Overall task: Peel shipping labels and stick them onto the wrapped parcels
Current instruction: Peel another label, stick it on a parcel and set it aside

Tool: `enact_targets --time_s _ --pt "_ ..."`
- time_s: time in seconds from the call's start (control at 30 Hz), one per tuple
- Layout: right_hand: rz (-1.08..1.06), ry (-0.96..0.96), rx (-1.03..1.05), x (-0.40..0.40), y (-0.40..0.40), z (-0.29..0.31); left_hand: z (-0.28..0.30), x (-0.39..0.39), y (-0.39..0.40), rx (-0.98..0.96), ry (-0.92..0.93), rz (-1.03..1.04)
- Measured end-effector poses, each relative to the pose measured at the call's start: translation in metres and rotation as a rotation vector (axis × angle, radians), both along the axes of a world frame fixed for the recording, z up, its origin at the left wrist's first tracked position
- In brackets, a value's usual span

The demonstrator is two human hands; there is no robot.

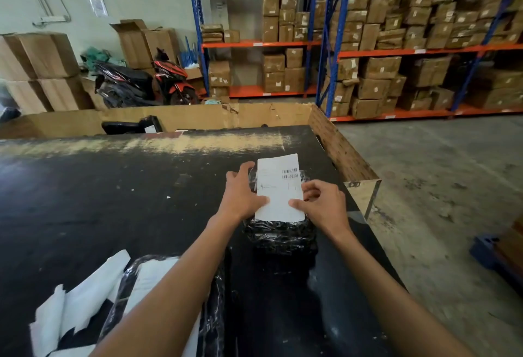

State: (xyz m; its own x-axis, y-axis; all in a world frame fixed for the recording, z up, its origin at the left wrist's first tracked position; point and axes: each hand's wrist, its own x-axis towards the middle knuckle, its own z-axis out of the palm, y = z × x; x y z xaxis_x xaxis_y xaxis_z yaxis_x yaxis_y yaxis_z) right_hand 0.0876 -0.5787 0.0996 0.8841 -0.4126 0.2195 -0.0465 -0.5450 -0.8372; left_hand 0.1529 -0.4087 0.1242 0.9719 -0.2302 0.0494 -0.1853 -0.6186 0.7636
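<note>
Toward the right edge of the bench (113, 187), a black-wrapped parcel (280, 232) lies with a white shipping label (278, 187) laid over its top, barcode toward the far end. The label overhangs the parcel's far end a little, and I cannot tell how much of it has already stuck.

My left hand (243, 195) lies flat with fingers spread, thumb pressing the label's left edge. My right hand (322, 204) has its fingers loosely curled, thumb and fingertips bearing on the label's right edge near the lower corner; I cannot tell whether it pinches the paper or only presses it.

To do this well, I judge I should smooth from the middle outward, then run both thumbs along the edges so the crinkled wrap holds it, and fold the overhang down.

Nearer me, by the front edge, lies another wrapped parcel (169, 300) beside loose white backing sheets (85, 300). Beyond the bench stand shelves of cartons (396, 45) and a motorbike (147, 82).
</note>
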Motion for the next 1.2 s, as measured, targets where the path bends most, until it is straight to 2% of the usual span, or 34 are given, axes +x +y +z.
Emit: enact_targets --time_s 0.27,0.37,0.5,0.7,0.83,1.07,1.2 --pt "-0.009 0.059 -0.154 -0.002 0.003 -0.002 0.0 -0.002 -0.012 0.195 -0.08 -0.063" --pt "0.055 0.081 -0.092 0.0 -0.005 0.005 0.001 -0.001 -0.015 0.285 -0.049 -0.109" --pt "0.104 0.125 -0.274 0.004 -0.003 0.005 0.001 0.005 -0.019 0.409 0.033 -0.149" --pt "0.195 0.291 -0.467 0.024 -0.008 0.004 -0.007 0.027 -0.018 0.437 0.086 -0.101" --pt "0.211 0.392 -0.572 0.037 -0.007 0.004 -0.009 0.036 -0.017 0.388 0.156 -0.096" --pt "0.153 0.467 -0.479 0.048 -0.008 0.007 -0.013 0.038 -0.018 0.378 0.142 -0.092" --pt "0.259 0.461 -0.315 0.045 -0.023 0.002 -0.013 0.039 -0.016 0.364 0.197 -0.171"
